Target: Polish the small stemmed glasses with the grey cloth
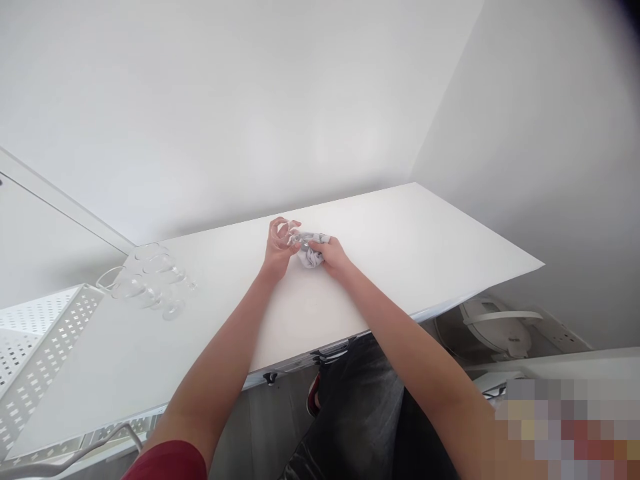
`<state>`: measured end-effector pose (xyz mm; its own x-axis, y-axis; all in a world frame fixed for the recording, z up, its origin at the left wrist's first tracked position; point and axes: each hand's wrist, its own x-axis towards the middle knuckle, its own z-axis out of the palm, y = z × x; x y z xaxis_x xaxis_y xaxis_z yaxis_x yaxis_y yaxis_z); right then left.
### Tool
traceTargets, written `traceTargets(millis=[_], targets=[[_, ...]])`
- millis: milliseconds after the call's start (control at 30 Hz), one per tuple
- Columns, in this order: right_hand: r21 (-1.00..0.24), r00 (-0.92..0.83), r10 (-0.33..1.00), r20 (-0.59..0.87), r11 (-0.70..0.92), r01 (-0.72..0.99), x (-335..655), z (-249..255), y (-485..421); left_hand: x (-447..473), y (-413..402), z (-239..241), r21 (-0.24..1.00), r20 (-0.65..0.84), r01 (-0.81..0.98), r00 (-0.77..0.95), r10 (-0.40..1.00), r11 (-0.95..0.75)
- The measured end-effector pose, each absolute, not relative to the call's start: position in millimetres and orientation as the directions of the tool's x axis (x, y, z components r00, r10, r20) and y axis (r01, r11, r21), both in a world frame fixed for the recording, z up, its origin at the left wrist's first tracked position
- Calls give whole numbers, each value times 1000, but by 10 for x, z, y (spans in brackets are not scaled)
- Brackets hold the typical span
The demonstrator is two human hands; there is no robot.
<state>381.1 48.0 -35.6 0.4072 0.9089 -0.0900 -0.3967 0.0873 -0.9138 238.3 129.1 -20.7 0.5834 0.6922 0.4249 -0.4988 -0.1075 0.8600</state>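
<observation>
Over the middle of a white table [400,233], my left hand [278,245] is closed around a small clear glass [291,235], fingers curled over its rim. Beside it, my right hand [334,257] grips a bunched grey cloth [312,248] and presses it against the glass. Both hands are touching each other's load, stretched far out from my body.
Several clear stemmed glasses [150,283] lie on the table's left part. A white perforated metal rack [35,347] stands at the left edge. Below the table's right side a white appliance [495,323] sits on the floor. White walls meet behind the table.
</observation>
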Motion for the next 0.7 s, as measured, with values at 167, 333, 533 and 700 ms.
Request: traceTargets(millis=[167,333,533,700], targets=[[-962,578,814,-55,113,-250,3864,-373,467,2387,1271,-199,876,408,-468,596,691,-114],[-952,446,894,-48,94,-291,3840,-339,465,2378,1252,-190,885,387,-457,609,692,-91],[-990,604,797,-21,69,-125,3852,-318,430,2386,1322,-258,859,410,-499,539,736,-113],[-936,613,727,308,116,332,3814,-271,378,2372,1363,-278,868,399,-464,446,801,-174]])
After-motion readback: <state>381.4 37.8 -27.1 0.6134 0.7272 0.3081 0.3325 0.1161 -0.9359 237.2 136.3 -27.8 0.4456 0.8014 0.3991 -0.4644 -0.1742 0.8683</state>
